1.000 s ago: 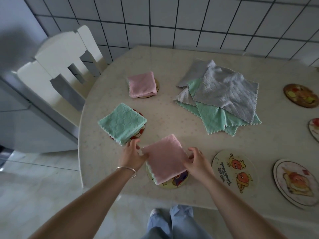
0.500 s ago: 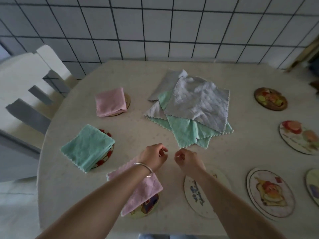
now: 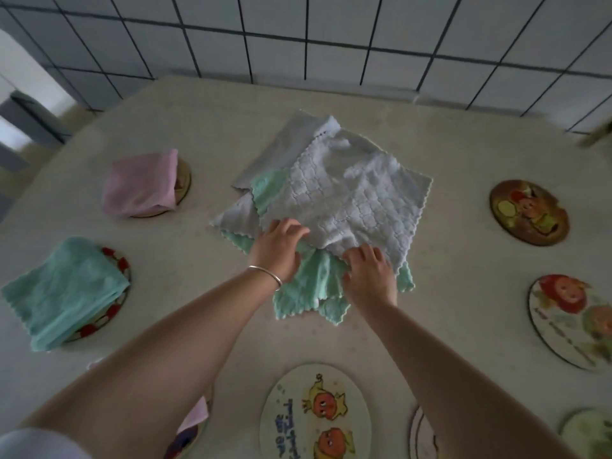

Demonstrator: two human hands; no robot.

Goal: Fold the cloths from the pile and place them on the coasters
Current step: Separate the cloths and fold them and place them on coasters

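Left forearm [image 3: 159, 369] hides most of the nearest pink cloth [image 3: 195, 415]; lower cloths of the pile [image 3: 308, 286] lie partly covered; bottom-right coaster [image 3: 586, 432] is cropped; right fingertips [image 3: 357, 256] vanish under grey cloth [image 3: 347, 200].

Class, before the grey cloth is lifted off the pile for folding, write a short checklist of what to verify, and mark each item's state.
1. Both hands on the top grey quilted cloth: left hand and right hand at its near edge: ok.
2. Firm pinch on it: cannot tell.
3. Green cloth underneath stays free: cannot tell.
4. Bare round cartoon coaster near: ok.
5. Folded mint cloth on its coaster: ok.
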